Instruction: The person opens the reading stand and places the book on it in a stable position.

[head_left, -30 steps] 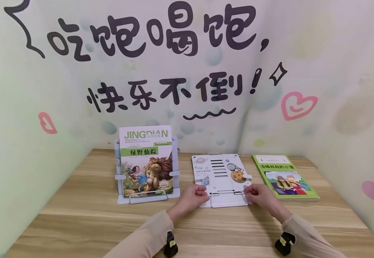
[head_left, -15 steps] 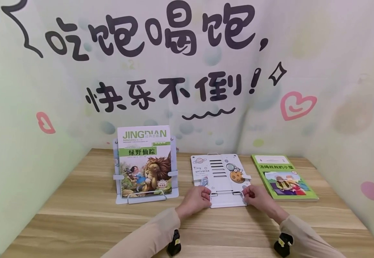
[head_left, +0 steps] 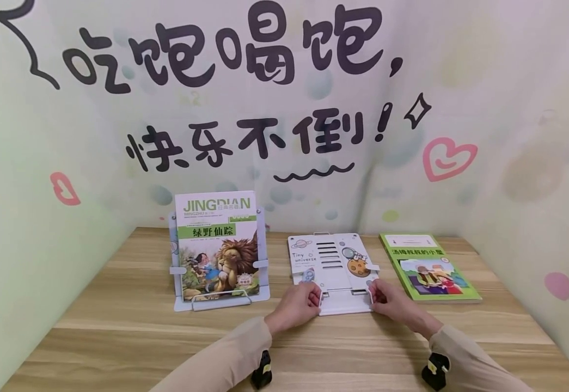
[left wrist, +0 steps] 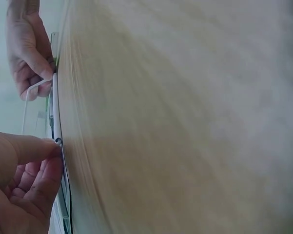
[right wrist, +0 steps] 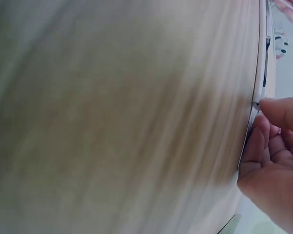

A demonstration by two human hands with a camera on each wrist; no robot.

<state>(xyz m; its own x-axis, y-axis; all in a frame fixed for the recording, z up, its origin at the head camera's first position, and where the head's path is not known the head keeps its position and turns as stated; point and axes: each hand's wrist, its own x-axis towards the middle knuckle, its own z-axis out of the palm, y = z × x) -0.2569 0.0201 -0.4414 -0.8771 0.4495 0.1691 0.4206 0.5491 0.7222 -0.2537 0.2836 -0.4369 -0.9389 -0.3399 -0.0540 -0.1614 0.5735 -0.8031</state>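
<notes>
A white book stand (head_left: 333, 261) with an astronaut, planets and "Tiny universe" print lies flat on the table. My left hand (head_left: 298, 305) pinches its lower left corner, beside the front rail. At the opposite corner my right hand (head_left: 396, 302) pinches in the same way. A thin white wire bracket (left wrist: 24, 114) sticks up from the rail between the hands in the left wrist view. Close up in the right wrist view, the right thumb (right wrist: 283, 113) touches the rail's end. Fingers hide both lower corners.
Left of the hands, a lion-cover book (head_left: 220, 250) leans upright on a second stand (head_left: 263, 283), behind its wire. A green-edged book (head_left: 431, 269) lies flat at the right. The wooden table (head_left: 117, 337) meets a printed wall (head_left: 264, 179) behind.
Both hands have closed in on the stand's lower corners and now pinch there. The wire bracket across the front looks shifted. The head view has turned slightly right.
</notes>
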